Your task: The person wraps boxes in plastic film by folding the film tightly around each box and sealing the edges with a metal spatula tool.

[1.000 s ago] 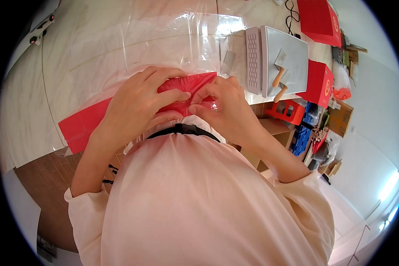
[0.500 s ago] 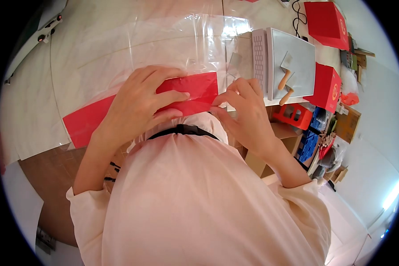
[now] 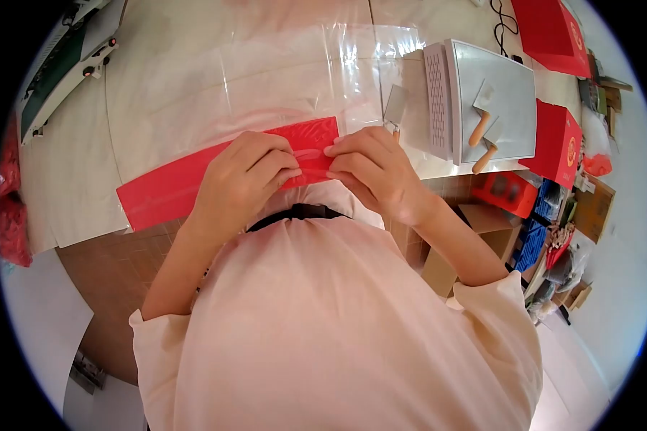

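Observation:
A long red box (image 3: 162,190) lies along the table's front edge, close to my body. Clear plastic film (image 3: 287,82) covers it and spreads over the table behind it. My left hand (image 3: 241,179) rests across the middle of the box, its fingertips closed on a fold of the film. At the box's right end, my right hand (image 3: 377,169) pinches the film between thumb and fingers. A small raised ridge of film runs between the two hands. The underside of the box is hidden.
On the right, a grey panel (image 3: 507,118) carries two wooden-handled scrapers (image 3: 482,128) beside a white keyboard (image 3: 437,100). Another scraper (image 3: 395,108) lies nearer my right hand. Red boxes (image 3: 557,140) stand beyond the panel. A green-and-white machine (image 3: 61,82) sits far left.
Both hands have drawn closer together over the box's right part. My left fingers, spread before, are now closed on the film. The view has shifted slightly.

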The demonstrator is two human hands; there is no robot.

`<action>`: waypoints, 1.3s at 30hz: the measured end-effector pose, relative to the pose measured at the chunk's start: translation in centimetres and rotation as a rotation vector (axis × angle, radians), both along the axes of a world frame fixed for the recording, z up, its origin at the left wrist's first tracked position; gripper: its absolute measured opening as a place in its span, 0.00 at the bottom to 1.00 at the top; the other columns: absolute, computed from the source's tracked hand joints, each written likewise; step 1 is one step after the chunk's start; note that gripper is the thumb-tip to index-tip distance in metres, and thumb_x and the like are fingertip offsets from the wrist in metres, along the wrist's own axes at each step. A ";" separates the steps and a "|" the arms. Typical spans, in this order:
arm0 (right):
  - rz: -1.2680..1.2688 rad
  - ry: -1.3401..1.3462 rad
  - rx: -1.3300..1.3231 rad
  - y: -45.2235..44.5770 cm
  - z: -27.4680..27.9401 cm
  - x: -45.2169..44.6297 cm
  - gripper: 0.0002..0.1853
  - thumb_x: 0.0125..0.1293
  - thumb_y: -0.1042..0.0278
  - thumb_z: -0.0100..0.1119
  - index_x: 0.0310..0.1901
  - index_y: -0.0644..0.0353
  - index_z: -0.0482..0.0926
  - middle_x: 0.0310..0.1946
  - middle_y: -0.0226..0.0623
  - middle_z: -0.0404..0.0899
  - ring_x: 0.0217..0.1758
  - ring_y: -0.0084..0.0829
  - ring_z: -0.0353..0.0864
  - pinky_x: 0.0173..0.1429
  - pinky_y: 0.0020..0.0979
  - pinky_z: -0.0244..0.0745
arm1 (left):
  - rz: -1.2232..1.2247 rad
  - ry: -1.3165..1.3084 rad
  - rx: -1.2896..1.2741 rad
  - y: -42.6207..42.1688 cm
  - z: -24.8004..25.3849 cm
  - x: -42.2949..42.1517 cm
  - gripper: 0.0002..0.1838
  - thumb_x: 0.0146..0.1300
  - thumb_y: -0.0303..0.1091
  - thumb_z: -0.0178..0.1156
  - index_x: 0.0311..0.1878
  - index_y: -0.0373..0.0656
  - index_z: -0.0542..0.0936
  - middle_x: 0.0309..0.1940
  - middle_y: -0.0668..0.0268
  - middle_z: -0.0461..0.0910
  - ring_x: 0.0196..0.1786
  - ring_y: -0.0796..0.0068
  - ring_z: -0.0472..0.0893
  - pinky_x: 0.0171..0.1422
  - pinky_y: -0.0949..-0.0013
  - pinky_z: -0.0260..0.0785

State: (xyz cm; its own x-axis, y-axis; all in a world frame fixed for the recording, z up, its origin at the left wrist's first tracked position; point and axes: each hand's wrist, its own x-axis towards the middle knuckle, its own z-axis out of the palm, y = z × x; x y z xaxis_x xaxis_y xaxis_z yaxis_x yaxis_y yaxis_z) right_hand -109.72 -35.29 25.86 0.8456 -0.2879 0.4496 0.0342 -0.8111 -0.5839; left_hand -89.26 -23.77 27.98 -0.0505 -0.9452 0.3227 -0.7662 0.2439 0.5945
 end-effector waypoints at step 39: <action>-0.307 0.023 -0.019 1.9 0.0 2.2 0.15 0.50 0.69 0.73 0.39 0.54 0.78 0.42 0.33 0.73 0.49 0.38 0.71 0.54 0.41 0.63 | 0.052 -0.007 0.099 -0.6 0.2 -1.2 0.18 0.56 0.19 0.66 0.49 0.40 0.75 0.29 0.64 0.74 0.33 0.64 0.74 0.37 0.63 0.69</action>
